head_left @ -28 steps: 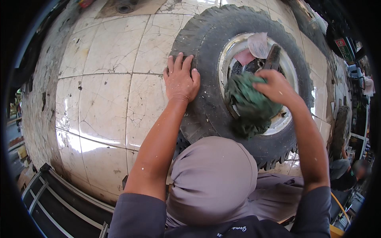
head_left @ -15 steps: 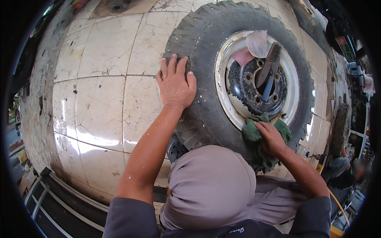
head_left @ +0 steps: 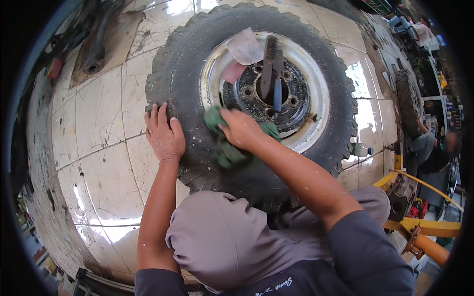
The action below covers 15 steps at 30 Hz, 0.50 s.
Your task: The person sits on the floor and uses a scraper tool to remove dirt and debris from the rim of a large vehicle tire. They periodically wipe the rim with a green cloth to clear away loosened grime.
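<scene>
A large black tyre (head_left: 182, 64) lies flat before me around a silvery-white rim (head_left: 322, 98) with a worn black centre. My left hand (head_left: 165, 135) rests on the tyre's left edge, its fingers stretched out and holding nothing. In my right hand (head_left: 242, 129) is a bunched green cloth (head_left: 232, 155), pressed on the tyre's sidewall beside the near-left rim edge. Motion blurs the cloth and fingers. Across the rim's centre lie a dark brush-like tool (head_left: 267, 74) and a blue-handled tool (head_left: 277, 96). Two pieces of pinkish sandpaper (head_left: 245, 47) sit at the rim's upper left.
A small plastic bottle (head_left: 362, 149) is at the tyre's right. Yellow metal equipment (head_left: 429, 228) stands at the lower right. Another tyre (head_left: 408, 101) and a person (head_left: 428, 148) are farther right. A metal part (head_left: 94, 64) lies on cardboard at upper left, on the cracked tile floor.
My right hand has swept the cloth leftward along the near side of the rim onto the sidewall. The view has shifted, and my left hand still lies on the tyre's left edge.
</scene>
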Tool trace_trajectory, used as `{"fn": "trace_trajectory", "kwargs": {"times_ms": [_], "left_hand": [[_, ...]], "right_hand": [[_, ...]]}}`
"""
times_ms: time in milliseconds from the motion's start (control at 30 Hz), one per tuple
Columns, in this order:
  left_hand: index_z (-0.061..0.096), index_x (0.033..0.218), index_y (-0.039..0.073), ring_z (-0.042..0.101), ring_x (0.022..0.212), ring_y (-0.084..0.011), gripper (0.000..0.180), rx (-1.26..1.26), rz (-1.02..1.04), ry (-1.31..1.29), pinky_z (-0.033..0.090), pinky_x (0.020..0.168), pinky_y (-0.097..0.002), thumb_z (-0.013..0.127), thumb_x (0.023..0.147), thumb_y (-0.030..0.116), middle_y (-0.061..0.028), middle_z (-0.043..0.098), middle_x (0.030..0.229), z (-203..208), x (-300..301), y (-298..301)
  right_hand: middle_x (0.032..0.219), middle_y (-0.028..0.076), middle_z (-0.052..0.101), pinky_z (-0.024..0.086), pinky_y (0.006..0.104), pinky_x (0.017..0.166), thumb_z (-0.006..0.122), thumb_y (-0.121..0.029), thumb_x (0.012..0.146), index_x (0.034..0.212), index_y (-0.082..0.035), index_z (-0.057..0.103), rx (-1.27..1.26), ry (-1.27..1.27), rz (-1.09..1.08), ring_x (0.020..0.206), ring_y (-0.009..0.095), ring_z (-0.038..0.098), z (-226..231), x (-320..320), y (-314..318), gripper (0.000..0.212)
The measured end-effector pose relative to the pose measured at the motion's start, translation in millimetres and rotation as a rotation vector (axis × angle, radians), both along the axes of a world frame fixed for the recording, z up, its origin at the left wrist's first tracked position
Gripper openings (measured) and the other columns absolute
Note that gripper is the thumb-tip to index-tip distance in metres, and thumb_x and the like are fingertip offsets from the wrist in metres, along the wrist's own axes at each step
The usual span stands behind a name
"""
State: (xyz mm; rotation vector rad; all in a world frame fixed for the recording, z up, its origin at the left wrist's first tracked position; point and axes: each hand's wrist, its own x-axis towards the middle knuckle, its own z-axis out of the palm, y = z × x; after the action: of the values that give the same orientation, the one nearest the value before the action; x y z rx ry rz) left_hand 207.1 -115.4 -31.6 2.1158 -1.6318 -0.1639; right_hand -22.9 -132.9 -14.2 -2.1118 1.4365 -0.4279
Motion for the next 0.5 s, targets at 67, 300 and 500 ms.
{"fn": "trace_trajectory", "kwargs": {"times_ms": [67,300,500], "left_hand": [[0.047,0.149,0.015,0.028,0.150,-0.0371,0.051,0.021,0.004,-0.005,0.024,0.119,-0.0544,0.047,0.099,0.026,-0.0119,0.039,0.159,3,1,2],[0.046,0.149,0.016,0.023,0.152,-0.0368,0.053,0.043,0.023,0.062,0.020,0.121,-0.0553,0.047,0.097,0.029,-0.0100,0.036,0.161,7,-8,-2],[0.047,0.148,0.014,0.026,0.151,-0.0382,0.052,0.012,-0.034,0.058,0.023,0.119,-0.0547,0.046,0.098,0.026,-0.0132,0.039,0.159,1,0,0]], "right_hand": [[0.103,0.023,0.065,0.050,0.0525,0.084,0.069,-0.018,0.085,0.120,-0.006,0.058,0.120,0.246,0.179,0.098,0.043,0.063,12,-51,38,0.039],[0.100,0.023,0.066,0.053,0.0513,0.081,0.064,-0.009,0.080,0.108,-0.004,0.062,0.058,0.327,0.110,0.093,0.040,0.066,12,-69,55,0.029],[0.104,0.022,0.062,0.049,0.0525,0.087,0.062,-0.014,0.089,0.117,-0.006,0.060,-0.020,-0.035,-0.267,0.099,0.043,0.060,-12,27,5,0.030]]}}
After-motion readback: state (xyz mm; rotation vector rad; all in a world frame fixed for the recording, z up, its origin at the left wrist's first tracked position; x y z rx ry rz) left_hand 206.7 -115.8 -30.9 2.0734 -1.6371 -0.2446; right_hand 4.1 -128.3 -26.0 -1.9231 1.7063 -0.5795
